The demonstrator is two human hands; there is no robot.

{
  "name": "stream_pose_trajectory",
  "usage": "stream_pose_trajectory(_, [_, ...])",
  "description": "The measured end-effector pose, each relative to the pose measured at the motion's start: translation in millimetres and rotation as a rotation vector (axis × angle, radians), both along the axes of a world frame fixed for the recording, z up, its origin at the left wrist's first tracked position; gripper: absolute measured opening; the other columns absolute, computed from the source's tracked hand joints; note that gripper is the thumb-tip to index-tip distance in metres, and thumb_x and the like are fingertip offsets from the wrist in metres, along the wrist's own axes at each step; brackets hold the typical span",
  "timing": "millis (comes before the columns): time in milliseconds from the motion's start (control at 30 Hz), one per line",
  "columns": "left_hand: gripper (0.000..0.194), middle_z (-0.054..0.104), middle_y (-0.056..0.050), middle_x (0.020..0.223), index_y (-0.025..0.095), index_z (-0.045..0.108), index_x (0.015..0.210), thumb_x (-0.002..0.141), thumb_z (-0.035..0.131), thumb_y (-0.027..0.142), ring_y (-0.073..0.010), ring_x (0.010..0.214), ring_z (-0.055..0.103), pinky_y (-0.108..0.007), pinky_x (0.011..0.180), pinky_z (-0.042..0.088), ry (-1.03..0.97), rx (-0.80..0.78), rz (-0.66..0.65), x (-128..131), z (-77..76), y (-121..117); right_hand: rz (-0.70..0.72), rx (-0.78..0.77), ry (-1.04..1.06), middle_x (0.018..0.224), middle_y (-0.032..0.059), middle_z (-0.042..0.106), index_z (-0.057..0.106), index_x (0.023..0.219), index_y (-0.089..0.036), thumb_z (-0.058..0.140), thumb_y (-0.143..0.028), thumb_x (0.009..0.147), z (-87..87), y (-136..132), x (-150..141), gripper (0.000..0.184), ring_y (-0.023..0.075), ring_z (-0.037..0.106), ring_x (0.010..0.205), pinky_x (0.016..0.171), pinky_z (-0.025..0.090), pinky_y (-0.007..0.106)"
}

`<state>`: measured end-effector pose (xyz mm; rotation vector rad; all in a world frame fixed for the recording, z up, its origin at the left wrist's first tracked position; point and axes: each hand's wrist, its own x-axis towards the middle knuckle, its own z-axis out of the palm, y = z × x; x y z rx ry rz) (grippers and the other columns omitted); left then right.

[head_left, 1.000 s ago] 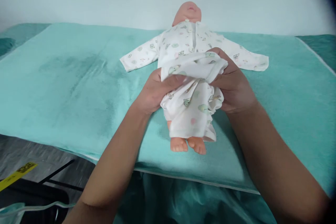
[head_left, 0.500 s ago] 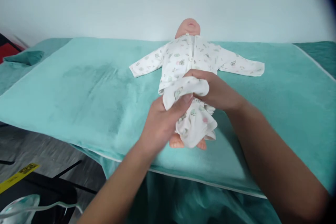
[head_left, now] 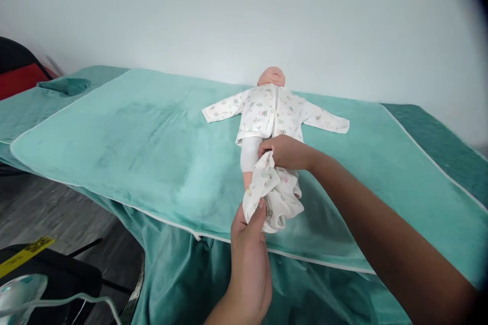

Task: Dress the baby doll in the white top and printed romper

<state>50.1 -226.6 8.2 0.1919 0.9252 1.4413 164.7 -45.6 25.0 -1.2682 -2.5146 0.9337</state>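
A baby doll (head_left: 271, 77) lies on its back in a white printed jacket (head_left: 257, 114), sleeves spread to both sides. Bunched over its lower legs are white printed baby pants (head_left: 284, 203), patterned like the jacket. My left hand (head_left: 249, 244) pinches the near left edge of the pants between thumb and fingers. Closed on their upper edge, just below the jacket hem, is my right hand (head_left: 284, 152). One leg (head_left: 250, 152) shows its white fabric upper part and a bit of skin-coloured shin; the feet are hidden.
A light green padded cover (head_left: 152, 147) lies over the table against the white wall (head_left: 190, 15). Green cloth (head_left: 183, 274) hangs off the front edge. At lower left stands a black chair (head_left: 57, 274) with a yellow label and a pale cable (head_left: 64, 298).
My left hand has moved down toward the table's front edge, drawing the pants' edge with it. One leg of the doll is now exposed. The camera view has shifted.
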Motion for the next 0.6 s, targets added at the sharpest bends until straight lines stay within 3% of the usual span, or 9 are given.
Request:
stream_pose_trajectory(167, [0.049, 0.068, -0.007, 0.129, 0.025, 0.062, 0.135, 0.088, 0.067, 0.04, -0.0235, 0.114, 0.064, -0.034, 0.096, 0.048, 0.053, 0.03, -0.008, -5, -33.5, -15, 0.028, 0.061, -0.252, 0.087, 0.0021, 0.072, 0.068, 0.074, -0.022, 0.059, -0.024, 0.074, 3.4, -4, -8, 0.009, 0.0189, 0.06, 0.078, 0.061, 0.035, 0.027])
stream_pose_trajectory(333, [0.039, 0.072, -0.005, 0.12, 0.022, 0.07, 0.12, 0.085, 0.07, 0.04, -0.0211, 0.104, 0.065, -0.031, 0.092, 0.047, 0.348, 0.062, 0.011, -38, -58.4, -6, 0.048, 0.077, -0.265, 0.084, 0.0009, 0.07, 0.065, 0.071, -0.022, 0.063, -0.032, 0.075, 2.2, -7, -11, 0.011, 0.0181, 0.058, 0.077, 0.061, 0.033, 0.027])
stream_pose_trajectory(433, [0.038, 0.072, -0.005, 0.119, 0.021, 0.072, 0.117, 0.083, 0.071, 0.038, -0.0228, 0.112, 0.063, -0.032, 0.099, 0.044, 0.462, 0.123, -0.022, -58, -61.7, 7, 0.02, 0.083, -0.235, 0.081, 0.001, 0.067, 0.061, 0.07, -0.022, 0.064, -0.037, 0.077, 0.0, -9, -10, 0.017, 0.018, 0.058, 0.076, 0.061, 0.034, 0.027])
stream_pose_trajectory(600, [0.047, 0.074, -0.009, 0.115, 0.018, 0.072, 0.12, 0.081, 0.072, 0.045, -0.0233, 0.101, 0.067, -0.033, 0.092, 0.047, 0.318, 0.148, -0.201, -71, -50.4, 24, -0.009, 0.028, -0.106, 0.085, 0.0011, 0.068, 0.064, 0.076, -0.022, 0.062, -0.036, 0.078, 0.0, -14, -9, 0.015, 0.0196, 0.06, 0.08, 0.067, 0.04, 0.028])
